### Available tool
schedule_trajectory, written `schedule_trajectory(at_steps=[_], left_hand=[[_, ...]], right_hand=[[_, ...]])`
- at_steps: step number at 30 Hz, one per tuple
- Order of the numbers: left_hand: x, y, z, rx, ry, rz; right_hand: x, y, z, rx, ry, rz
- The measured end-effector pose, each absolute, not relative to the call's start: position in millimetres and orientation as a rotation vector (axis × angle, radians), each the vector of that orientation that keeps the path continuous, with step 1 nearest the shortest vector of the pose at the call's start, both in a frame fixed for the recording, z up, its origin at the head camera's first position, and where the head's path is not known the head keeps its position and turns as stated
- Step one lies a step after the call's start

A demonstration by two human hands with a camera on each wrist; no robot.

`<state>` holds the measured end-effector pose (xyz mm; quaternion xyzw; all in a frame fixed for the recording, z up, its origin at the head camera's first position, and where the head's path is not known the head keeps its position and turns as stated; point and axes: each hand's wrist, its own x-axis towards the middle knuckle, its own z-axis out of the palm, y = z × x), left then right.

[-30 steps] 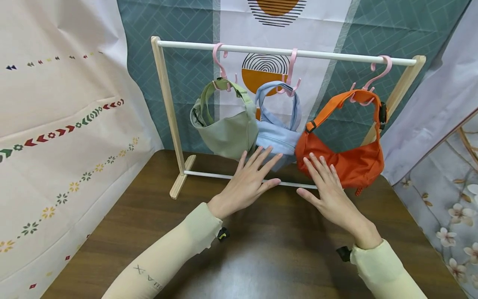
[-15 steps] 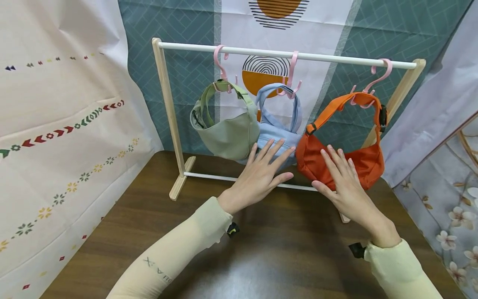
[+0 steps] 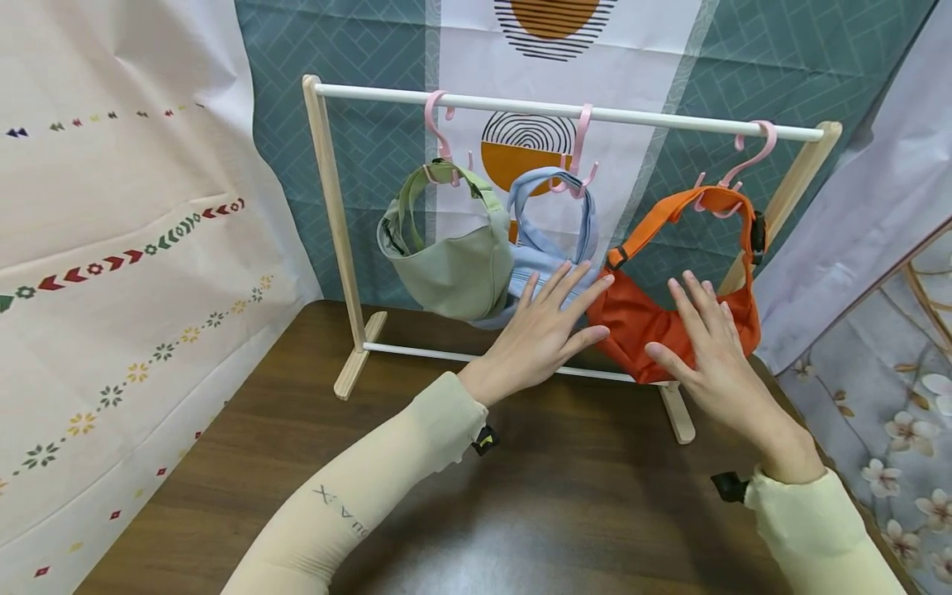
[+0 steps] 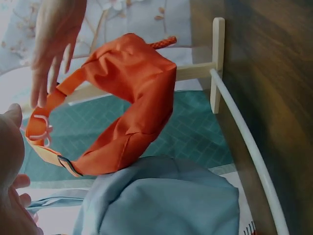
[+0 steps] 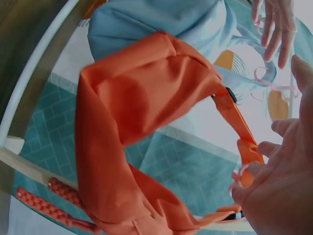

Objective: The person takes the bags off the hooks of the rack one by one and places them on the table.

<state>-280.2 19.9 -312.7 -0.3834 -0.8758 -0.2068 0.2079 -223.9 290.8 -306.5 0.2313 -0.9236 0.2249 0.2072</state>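
Fingers spread, my left hand (image 3: pixel 539 335) reaches out in front of the light blue bag (image 3: pixel 531 268). My right hand (image 3: pixel 717 364), likewise spread and holding nothing, is in front of the orange bag (image 3: pixel 632 318). In the right wrist view, the orange bag (image 5: pixel 117 112) hangs beyond my palm, its strap passing behind my fingers. The left wrist view shows the same orange bag (image 4: pixel 142 98) beside the blue bag (image 4: pixel 171 205). A sage green bag (image 3: pixel 461 268) hangs left of the blue one. Each bag's strap loops over a pink hook hanger, such as the right one (image 3: pixel 754 157).
A white rail (image 3: pixel 521 106) on wooden posts (image 3: pixel 333 207) carries the hangers. Its lower white bar (image 3: pixel 416 351) runs close over the brown table (image 3: pixel 558 496). Patterned cloths surround the table, including a teal and white one (image 3: pixel 372 165) behind the rack.
Both hands have drifted right and slightly up, fingers still spread. The left hand now overlaps more of the blue bag. The bags stay hanging on the rail.
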Motion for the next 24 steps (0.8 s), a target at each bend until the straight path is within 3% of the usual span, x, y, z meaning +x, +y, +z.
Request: schedule_trajectory(at_steps=[24], left_hand=[[-299.0, 52.1, -288.6, -1.085, -2.385, -0.769]], right_hand=[[-242.1, 327.6, -258.2, 0.678, -2.428, 0.630]])
